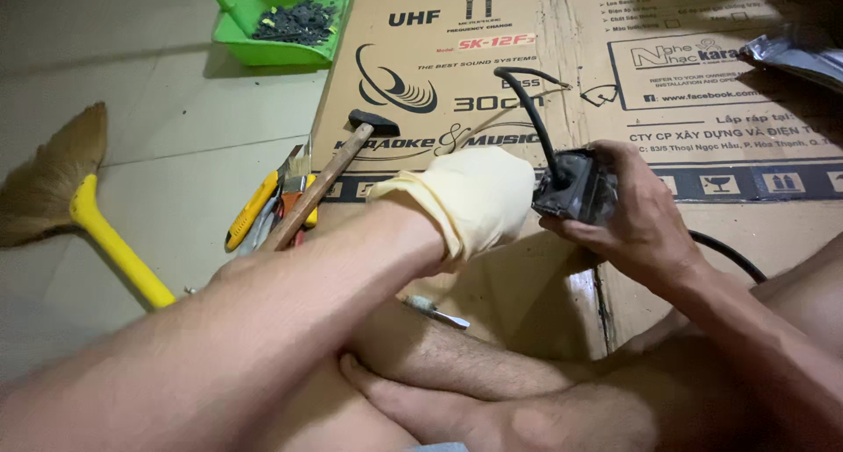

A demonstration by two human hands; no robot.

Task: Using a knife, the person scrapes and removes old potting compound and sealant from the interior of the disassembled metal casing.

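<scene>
Over the cardboard (pixel 492 66), between both hands: a small black box (pixel 575 187) with a black cable (pixel 527 110) coming out of its top. Right hand (pixel 637 211), bare, wraps the box from the right side, fingers closed round it, held just above the sheet. Left hand (pixel 470 197), in a pale yellow glove, presses against the box's left side; whether it grips or only steadies, cannot tell, the fingers are hidden. Cable end lies loose on the cardboard, bare at the tip, connected to nothing. Box looks intact, no parts laid out beside it, so judged early or mid-work. Left of the sheet, untouched: hammer (pixel 329 175), yellow knife (pixel 250 211), broom (pixel 79 202). Green dustpan (pixel 281 17) of dark bits further up
</scene>
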